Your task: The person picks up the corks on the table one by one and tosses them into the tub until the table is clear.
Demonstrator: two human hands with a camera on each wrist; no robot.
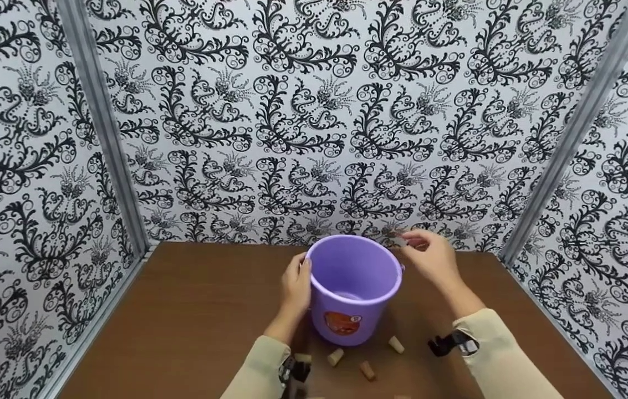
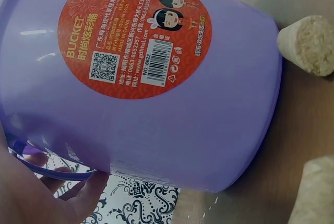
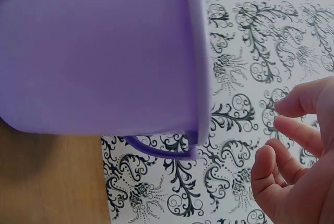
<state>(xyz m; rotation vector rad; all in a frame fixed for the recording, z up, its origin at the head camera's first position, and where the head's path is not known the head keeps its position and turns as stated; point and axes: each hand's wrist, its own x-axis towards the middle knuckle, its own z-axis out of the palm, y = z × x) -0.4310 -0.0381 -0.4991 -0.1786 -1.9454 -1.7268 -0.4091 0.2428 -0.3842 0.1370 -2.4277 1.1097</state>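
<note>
A purple plastic bucket (image 1: 347,316) with a red oval label (image 2: 130,36) stands upright on the table, its inside bare in the head view. My left hand (image 1: 295,285) grips its left side near the rim, fingers curled at the bucket's handle (image 2: 57,174). To the right of the rim, my right hand (image 1: 434,260) hovers in the air, apart from the bucket. Its fingers (image 3: 297,135) are loosely bent and hold nothing. Several tapered corks lie before the bucket, among them a pale cork (image 1: 336,357), another cork (image 1: 396,344) and a darker cork (image 1: 367,370).
The brown wooden table (image 1: 203,310) is bounded by walls with black-and-white scroll wallpaper (image 1: 302,111). Grey metal posts (image 1: 106,127) stand at the back corners. One cork (image 1: 303,358) is partly hidden by the left wrist's camera.
</note>
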